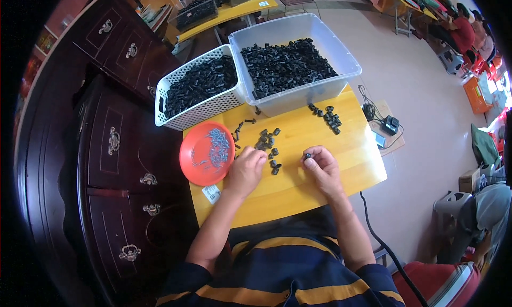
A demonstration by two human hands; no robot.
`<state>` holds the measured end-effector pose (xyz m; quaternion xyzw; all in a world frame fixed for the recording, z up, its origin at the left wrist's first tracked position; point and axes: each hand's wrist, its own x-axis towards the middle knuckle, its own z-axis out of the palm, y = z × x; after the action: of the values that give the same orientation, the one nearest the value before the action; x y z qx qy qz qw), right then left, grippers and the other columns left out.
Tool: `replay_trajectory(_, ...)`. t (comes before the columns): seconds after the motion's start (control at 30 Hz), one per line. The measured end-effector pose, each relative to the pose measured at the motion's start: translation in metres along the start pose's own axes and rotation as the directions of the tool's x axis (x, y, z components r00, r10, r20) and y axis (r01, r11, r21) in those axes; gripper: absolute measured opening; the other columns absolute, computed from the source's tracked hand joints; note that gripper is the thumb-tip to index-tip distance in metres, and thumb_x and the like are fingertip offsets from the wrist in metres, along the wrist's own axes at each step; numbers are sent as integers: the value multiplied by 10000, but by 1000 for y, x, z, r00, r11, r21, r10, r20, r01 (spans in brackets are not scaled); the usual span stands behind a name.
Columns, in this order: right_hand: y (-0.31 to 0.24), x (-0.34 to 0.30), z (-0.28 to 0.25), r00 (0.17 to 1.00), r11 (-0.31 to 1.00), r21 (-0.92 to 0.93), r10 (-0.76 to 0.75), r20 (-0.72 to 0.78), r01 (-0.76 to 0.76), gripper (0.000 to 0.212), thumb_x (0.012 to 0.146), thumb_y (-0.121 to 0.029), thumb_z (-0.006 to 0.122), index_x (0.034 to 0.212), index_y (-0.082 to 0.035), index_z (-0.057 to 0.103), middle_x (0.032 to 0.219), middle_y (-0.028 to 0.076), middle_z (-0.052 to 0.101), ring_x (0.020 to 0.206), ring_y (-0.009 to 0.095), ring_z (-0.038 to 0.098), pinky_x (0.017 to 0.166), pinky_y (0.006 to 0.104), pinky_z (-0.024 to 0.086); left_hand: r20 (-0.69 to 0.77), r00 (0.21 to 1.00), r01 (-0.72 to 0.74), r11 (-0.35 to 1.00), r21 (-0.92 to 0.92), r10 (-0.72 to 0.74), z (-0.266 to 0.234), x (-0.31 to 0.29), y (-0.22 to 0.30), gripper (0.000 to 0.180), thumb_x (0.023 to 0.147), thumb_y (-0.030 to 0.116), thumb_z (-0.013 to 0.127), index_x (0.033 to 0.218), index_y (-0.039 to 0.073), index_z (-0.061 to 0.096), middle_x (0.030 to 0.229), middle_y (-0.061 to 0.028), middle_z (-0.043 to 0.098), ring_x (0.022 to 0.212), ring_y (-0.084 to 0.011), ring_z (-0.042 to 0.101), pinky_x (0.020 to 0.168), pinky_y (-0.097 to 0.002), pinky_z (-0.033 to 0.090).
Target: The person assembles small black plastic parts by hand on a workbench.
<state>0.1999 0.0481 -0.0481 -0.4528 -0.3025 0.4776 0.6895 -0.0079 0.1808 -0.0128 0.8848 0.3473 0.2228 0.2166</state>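
Observation:
My right hand (324, 172) pinches a small black plastic piece (307, 156) between thumb and fingertips, just above the yellow table (288, 200). My left hand (246, 172) is closed, its fingertips bent down; what they hold, if anything, is hidden. Beside its fingers lies a loose group of short black plastic pieces (274, 152). Left of that hand sits a round orange-red dish (193, 147) with many small silvery screws (217, 148). Several thin black stemmed pieces (238, 130) lie between dish and group. Another cluster of short black pieces (333, 121) rests farther right.
At the table's back stand a white perforated basket (209, 108) and a larger translucent bin (298, 97), both filled with black parts. Dark wooden drawers (120, 147) border the left. A small black device with cables (391, 124) lies beyond the right edge. Other people sit farther right.

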Motion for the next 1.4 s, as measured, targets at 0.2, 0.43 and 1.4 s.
replay_trajectory(0.2, 1, 0, -3, 999, 999, -30, -23, 34, 24, 162, 1005, -74, 672, 1155, -20, 644, 1017, 3, 676, 929, 80, 616, 872, 250, 506, -48, 999, -25, 956, -292, 11, -23, 16, 28, 93, 945, 24, 679, 1036, 8, 688, 893, -98, 684, 762, -206, 680, 681, -326, 532)
replay_trajectory(0.43, -2, 0, 1, 999, 985, -168, -40, 19, 43, 168, 1000, -54, 674, 1158, -17, 716, 1037, 14, 688, 974, 89, 636, 888, 246, 505, 163, 983, 169, 776, -607, -86, -16, 21, 44, 126, 968, 0, 655, 1088, -17, 688, 896, -38, 716, 785, -92, 680, 728, -246, 555)
replay_trajectory(1.4, -4, -2, -1, 991, 985, -150, 94, 93, -80, 114, 959, -48, 702, 1056, 5, 730, 979, 25, 729, 933, 90, 653, 860, 271, 533, 369, 924, 336, 668, -664, -98, 5, 23, 41, 67, 893, 15, 761, 960, 12, 755, 816, -4, 736, 729, -39, 645, 678, -221, 531)
